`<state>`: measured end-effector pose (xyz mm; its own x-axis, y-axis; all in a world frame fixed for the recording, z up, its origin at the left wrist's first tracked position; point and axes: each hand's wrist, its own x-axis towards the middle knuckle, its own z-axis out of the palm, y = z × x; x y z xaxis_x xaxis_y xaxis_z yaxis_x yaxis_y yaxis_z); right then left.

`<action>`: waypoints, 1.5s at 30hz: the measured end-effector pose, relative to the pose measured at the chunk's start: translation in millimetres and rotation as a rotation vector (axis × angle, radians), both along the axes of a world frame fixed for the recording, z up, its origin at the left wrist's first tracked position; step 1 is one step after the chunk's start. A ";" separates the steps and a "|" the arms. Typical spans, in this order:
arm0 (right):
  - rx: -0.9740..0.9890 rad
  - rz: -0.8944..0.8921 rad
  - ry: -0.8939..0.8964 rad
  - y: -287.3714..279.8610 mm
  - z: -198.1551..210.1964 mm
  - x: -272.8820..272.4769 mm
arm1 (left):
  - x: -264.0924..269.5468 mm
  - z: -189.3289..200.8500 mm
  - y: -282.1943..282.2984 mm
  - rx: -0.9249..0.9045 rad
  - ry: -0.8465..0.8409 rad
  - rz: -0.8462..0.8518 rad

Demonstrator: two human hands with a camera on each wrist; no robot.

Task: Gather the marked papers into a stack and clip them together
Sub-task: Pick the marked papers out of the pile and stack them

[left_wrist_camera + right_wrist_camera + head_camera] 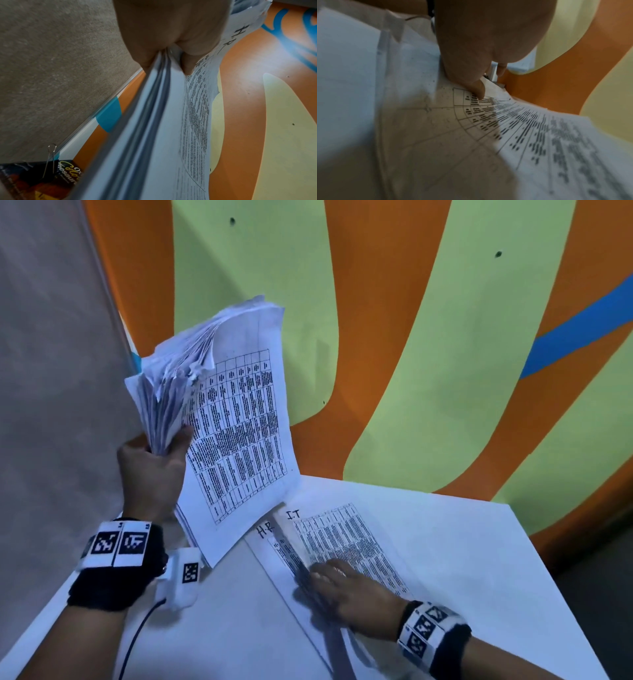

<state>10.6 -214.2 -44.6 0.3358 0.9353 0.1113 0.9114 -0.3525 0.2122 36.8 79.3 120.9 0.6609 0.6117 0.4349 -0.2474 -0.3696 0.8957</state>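
Above table [479, 542]: left hand [150, 470] grips paper bundle [219, 412] (fanned).

White desk [479, 559], my side.
Lying on it: printed sheet marked "I.T" [346, 534], overlapping sheet marked "H.R" [270, 537].

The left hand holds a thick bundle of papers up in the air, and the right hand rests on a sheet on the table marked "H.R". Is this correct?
Nearly. The right hand rests on the sheet marked "I.T"; the "H.R" sheet lies beside it, partly underneath. The head view shows this. The left hand does hold a thick bundle of papers up.
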 end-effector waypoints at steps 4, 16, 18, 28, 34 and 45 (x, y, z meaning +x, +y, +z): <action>0.151 -0.084 0.123 -4.6 -4.8 1.3 | -2.6 -2.7 11.1 -0.004 0.025 0.021; 0.121 -1.393 0.617 -19.7 -6.5 57.5 | -5.1 -5.0 30.5 -0.003 -0.021 0.071; 0.092 -1.415 0.586 -1.7 -15.2 55.1 | -3.7 -7.1 31.8 -0.002 -0.016 0.066; 0.327 -1.244 0.748 -0.5 -17.0 58.8 | -0.2 -11.6 39.8 -0.064 -0.017 0.034; 0.598 -1.198 0.943 -30.7 2.4 59.4 | 7.7 -21.0 53.8 -0.369 0.083 -0.110; 1.253 -1.038 1.088 -95.1 67.0 45.1 | 11.9 -77.1 8.8 -0.477 0.515 -0.669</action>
<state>55.7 -309.3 22.4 0.9859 -0.0662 -0.1537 -0.1650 -0.2299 -0.9591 48.7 88.1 43.9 0.9763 0.0773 -0.2022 0.1907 0.1356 0.9722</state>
